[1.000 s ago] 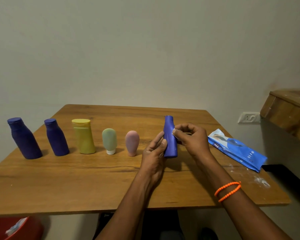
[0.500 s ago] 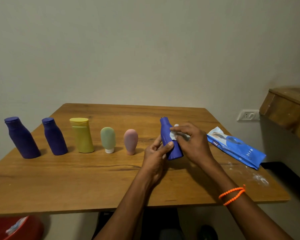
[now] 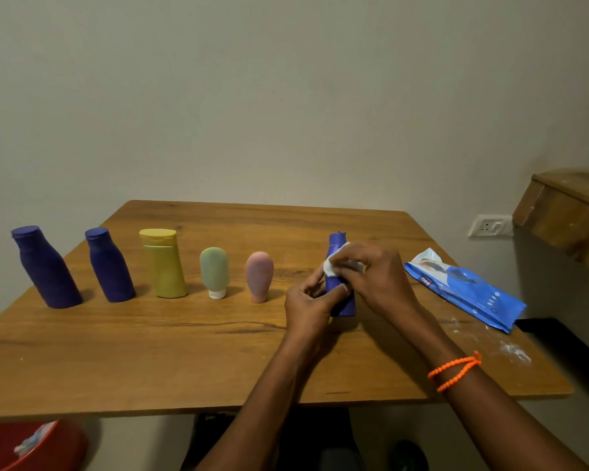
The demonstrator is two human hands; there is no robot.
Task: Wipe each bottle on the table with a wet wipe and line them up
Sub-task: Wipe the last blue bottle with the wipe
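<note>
Room: a plain, matte, pale wall (image 3: 286, 96) behind; a white socket plate (image 3: 489, 226) low on it at the right, beside a rough wooden ledge (image 3: 568, 212).
Table: a smooth wooden table (image 3: 150, 351) with dark grain lines and rounded corners; white powdery smears on its right near corner.
Row: 5 bottles stand along the left and middle, well apart from each other.
Far-left bottle: a large dark purple bottle (image 3: 45, 266), round-shouldered with a flat cap.
Next: a smaller purple bottle (image 3: 109, 265) of the same shape.
Third: a yellow bottle (image 3: 164, 263), flat-sided with a wide flip cap.
Fourth: a soft-looking, rounded green tube (image 3: 214, 270) standing on its white cap.
Fifth: a rounded pink tube (image 3: 259, 275) standing cap down.
Held bottle: a blue bottle (image 3: 342, 305), right of the pink tube, its base at the tabletop, mostly hidden by both hands.
Left hand (image 3: 308, 305): fingers and thumb curled round the blue bottle's lower body.
Right hand (image 3: 376, 280): pinches a crumpled white wet wipe (image 3: 332, 265) against the bottle's upper part; 2 orange beaded bands (image 3: 454, 370) on the wrist.
Wipes pack (image 3: 466, 288): a glossy blue and white packet lying flat at the right.
Bin (image 3: 21, 447): a red tub at the near left below the table, white scraps inside.
</note>
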